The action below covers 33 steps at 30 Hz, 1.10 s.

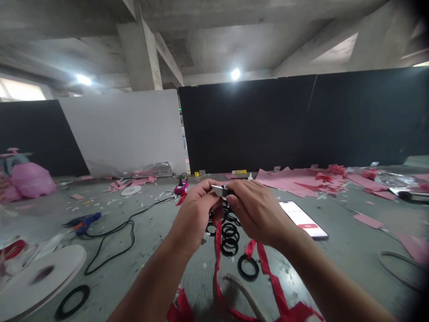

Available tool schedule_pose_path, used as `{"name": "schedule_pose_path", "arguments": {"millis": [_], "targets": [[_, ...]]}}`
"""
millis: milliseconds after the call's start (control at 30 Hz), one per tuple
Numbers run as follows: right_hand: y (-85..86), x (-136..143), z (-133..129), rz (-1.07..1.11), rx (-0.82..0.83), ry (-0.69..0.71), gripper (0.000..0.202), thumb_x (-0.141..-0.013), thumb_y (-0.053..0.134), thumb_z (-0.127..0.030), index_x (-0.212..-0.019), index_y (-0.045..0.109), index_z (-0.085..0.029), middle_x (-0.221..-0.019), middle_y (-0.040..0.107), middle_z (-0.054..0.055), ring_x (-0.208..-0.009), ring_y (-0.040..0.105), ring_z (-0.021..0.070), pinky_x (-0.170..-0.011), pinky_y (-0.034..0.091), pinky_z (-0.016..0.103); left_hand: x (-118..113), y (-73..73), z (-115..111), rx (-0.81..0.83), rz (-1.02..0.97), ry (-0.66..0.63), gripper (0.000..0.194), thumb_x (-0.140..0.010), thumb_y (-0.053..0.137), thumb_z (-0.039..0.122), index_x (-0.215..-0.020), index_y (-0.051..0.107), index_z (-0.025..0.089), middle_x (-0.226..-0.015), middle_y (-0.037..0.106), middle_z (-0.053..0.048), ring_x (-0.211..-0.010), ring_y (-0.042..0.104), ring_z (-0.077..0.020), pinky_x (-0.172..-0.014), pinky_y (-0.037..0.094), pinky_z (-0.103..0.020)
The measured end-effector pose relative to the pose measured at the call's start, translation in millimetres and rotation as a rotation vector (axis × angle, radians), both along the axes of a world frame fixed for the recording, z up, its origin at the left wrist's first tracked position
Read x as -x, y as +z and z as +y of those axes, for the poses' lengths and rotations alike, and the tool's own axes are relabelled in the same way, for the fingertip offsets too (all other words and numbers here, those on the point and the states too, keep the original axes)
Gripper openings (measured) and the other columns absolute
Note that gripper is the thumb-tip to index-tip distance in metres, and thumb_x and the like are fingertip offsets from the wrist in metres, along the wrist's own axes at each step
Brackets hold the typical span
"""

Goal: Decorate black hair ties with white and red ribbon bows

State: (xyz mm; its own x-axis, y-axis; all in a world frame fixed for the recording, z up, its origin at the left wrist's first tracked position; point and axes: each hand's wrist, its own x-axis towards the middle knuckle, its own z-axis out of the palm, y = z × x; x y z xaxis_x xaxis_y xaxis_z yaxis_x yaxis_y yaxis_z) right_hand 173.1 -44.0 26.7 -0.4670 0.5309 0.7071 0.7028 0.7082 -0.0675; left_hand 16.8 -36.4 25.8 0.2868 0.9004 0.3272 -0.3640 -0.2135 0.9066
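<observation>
My left hand [196, 212] is closed, its fingers pinched together above the middle of the table. A red ribbon [218, 241] hangs down from under its fingers and runs to the table's near side. My right hand [256, 210] is closed around the dark end of a small silver blade [220, 191], which points left over the left fingers. Whether this is a knife or scissors is hidden by the fingers. Below and between the hands lie several black rings [229, 246]. One black ring [248, 267] has red ribbon looped through it.
A phone [303, 219] lies right of my right hand. At left are a blue glue gun [87, 222] with a black cable [132, 223], a white spool [63, 273] and a loose black ring [72, 303]. Pink sheets [284, 181] lie along the black panel [284, 120].
</observation>
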Motion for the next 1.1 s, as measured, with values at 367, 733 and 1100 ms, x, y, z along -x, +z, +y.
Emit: {"name": "schedule_pose_path", "arguments": {"millis": [367, 733, 1100], "targets": [[-0.4, -1, 0, 0.036, -0.005, 0.041, 0.032, -0.101, 0.029, -0.034, -0.090, 0.053, -0.016, -0.077, 0.058, 0.005, -0.071, 0.051, 0.0183, -0.068, 0.034, 0.033, 5, -1.5, 6, -0.066, 0.078, -0.029, 0.010, -0.084, 0.056, 0.019, -0.076, 0.051, 0.018, -0.054, 0.038, 0.006, -0.046, 0.033, -0.0054, -0.044, 0.024, -0.019], [2.5, -13, 4, -0.001, -0.005, 0.045, 0.031, -0.101, 0.029, -0.035, -0.084, 0.049, -0.018, -0.071, 0.053, 0.002, -0.064, 0.045, 0.0164, -0.064, 0.030, 0.033, 12, 2.2, 5, -0.169, 0.215, -0.028, 0.009, -0.087, 0.053, 0.026, -0.082, 0.053, 0.019, -0.055, 0.034, 0.006, -0.049, 0.026, -0.0070, -0.045, 0.018, -0.021], [3.5, -14, 5, -0.004, 0.012, 0.037, 0.030, -0.100, 0.029, -0.034, -0.081, 0.046, -0.019, -0.069, 0.051, 0.001, -0.061, 0.043, 0.0157, -0.061, 0.029, 0.033, 15, 1.6, 5, -0.333, 0.395, 0.094, 0.009, -0.090, 0.050, 0.024, -0.083, 0.054, 0.020, -0.059, 0.037, 0.006, -0.052, 0.031, -0.0075, -0.048, 0.023, -0.023]]}}
